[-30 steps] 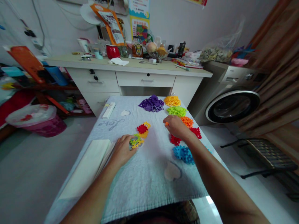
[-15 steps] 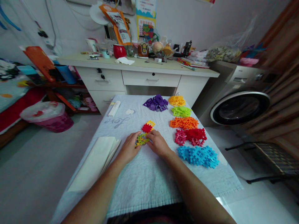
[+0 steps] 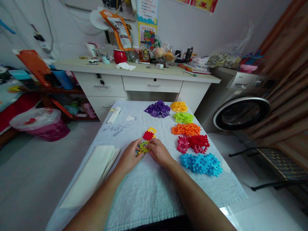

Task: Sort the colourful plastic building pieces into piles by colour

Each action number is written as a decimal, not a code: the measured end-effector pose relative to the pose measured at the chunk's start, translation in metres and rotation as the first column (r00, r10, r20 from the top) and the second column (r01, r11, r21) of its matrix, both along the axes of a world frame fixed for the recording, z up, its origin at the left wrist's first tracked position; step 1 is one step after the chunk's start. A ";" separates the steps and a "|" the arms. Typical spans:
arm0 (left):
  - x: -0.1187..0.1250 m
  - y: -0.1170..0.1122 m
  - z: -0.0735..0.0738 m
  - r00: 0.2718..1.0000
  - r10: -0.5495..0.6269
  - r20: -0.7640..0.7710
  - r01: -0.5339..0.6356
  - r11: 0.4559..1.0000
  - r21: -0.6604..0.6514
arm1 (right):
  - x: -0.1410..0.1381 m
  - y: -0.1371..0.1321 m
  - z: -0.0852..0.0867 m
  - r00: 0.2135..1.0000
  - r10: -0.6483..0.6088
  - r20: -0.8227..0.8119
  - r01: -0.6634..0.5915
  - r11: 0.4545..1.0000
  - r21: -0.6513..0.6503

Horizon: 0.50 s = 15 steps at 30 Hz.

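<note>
Between my hands, at the middle of the cloth-covered table, is a yellow-green interlocking plastic piece (image 3: 143, 147). My left hand (image 3: 130, 155) grips its left side, with fingers curled round the edge. From the right, my right hand (image 3: 158, 150) pinches it, and the fingertips partly cover it. Just beyond lies a red square piece (image 3: 148, 135), with a yellow frame piece (image 3: 152, 130) behind it; the hands hide whether these are joined to the held one. To the right are piles of blue pieces (image 3: 202, 164), red pieces (image 3: 198, 142) and orange pieces (image 3: 186, 129).
Farther back lie green pieces (image 3: 183, 117), yellow pieces (image 3: 179, 106) and a purple pile (image 3: 158, 109). Folded pale cloth or paper (image 3: 90, 175) lies on the left, a white box (image 3: 114, 115) beyond it. A cluttered desk (image 3: 154, 74) and a washing machine (image 3: 242, 114) stand behind.
The camera view has shifted slightly, moving the whole scene a little left and down. Both hands stay at the yellow-green piece, with only small finger movement.
</note>
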<state>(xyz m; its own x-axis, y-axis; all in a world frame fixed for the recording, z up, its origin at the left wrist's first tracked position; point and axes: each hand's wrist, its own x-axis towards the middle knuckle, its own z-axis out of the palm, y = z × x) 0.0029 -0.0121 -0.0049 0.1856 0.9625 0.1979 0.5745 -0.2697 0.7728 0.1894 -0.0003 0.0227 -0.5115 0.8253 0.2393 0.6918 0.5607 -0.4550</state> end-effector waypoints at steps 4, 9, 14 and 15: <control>0.000 0.001 0.000 1.000 0.021 0.009 -0.020 0.999 -0.024 | 0.011 -0.007 0.040 0.998 -0.061 -0.015 0.060 0.996 -0.064; 0.002 0.001 0.003 0.999 0.015 -0.029 -0.016 1.000 -0.023 | 0.052 0.010 0.110 0.975 -0.198 -0.100 0.200 0.980 0.005; 0.002 0.000 0.008 0.997 0.026 -0.067 -0.028 0.999 -0.028 | 0.116 0.085 0.124 0.819 -0.515 -0.254 0.463 0.854 -0.239; 0.002 0.000 0.008 0.997 0.024 -0.073 -0.027 0.999 -0.032 | 0.128 0.101 0.119 0.755 -0.593 -0.280 0.521 0.801 -0.294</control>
<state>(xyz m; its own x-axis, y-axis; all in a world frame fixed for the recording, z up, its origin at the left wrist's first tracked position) 0.0049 -0.0119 0.0034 0.1736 0.9729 0.1530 0.6354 -0.2294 0.7373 0.3172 0.1010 0.1418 0.1394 0.9830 0.1195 0.6324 0.0044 -0.7746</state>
